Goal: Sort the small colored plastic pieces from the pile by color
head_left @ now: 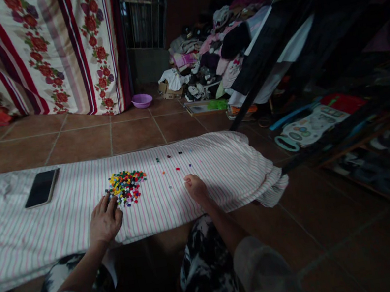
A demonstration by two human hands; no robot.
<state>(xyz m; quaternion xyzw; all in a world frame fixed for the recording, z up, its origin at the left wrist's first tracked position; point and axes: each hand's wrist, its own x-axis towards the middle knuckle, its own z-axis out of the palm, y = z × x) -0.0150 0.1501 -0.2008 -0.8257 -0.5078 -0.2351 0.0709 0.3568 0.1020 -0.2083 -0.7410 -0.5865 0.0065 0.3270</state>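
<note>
A striped cloth [44, 226] lies spread over the tiled floor in front of me. On it sits a pile of small coloured beads [127, 185], with a few stray beads [171, 162] scattered to its right. My left hand [105, 221] rests flat on the cloth, fingers apart, its fingertips touching the pile's left edge. My right hand [196, 187] is curled into a loose fist on the cloth to the right of the pile, near the stray beads; what it holds, if anything, is hidden.
A black phone [41, 187] lies on the cloth at the left. A purple bowl [142, 100] stands on the floor by a flowered curtain [52, 50]. Heaped clothes [216, 47] and a dark slanted rack [276, 52] fill the right. A toy board [307, 128] lies under the rack.
</note>
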